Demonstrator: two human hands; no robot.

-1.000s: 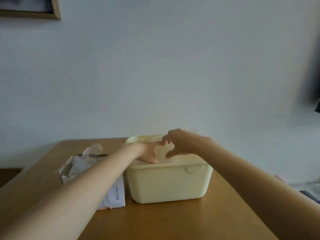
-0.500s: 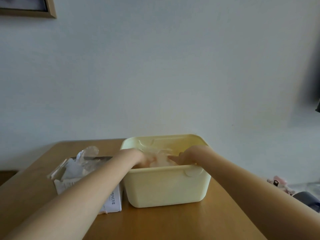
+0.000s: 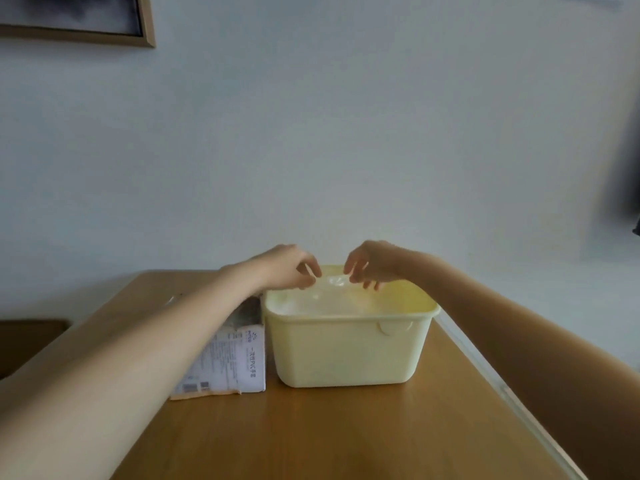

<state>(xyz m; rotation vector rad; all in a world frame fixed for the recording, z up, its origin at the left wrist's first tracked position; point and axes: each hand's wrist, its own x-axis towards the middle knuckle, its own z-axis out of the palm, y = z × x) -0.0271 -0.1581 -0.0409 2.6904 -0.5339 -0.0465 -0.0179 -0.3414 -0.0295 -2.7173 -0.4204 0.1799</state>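
Note:
A pale yellow plastic bin (image 3: 346,351) stands on the wooden table (image 3: 311,431). Thin clear plastic (image 3: 332,294) lies crumpled in its top. My left hand (image 3: 287,266) hovers over the bin's back left rim, fingertips pinched on the plastic's raised edge. My right hand (image 3: 375,263) is level with it over the back right, fingers curled down and pinching the same plastic. A small gap separates the two hands. The bin's inside below the plastic is hidden.
A white cardboard box of disposable gloves (image 3: 235,358) sits against the bin's left side, partly behind my left forearm. The table's right edge (image 3: 485,372) runs close to the bin. A framed picture (image 3: 104,26) hangs on the wall, top left.
Both hands were sunk inside the bin half a second ago. They have risen above its rim and moved toward the back, drawing the clear plastic up.

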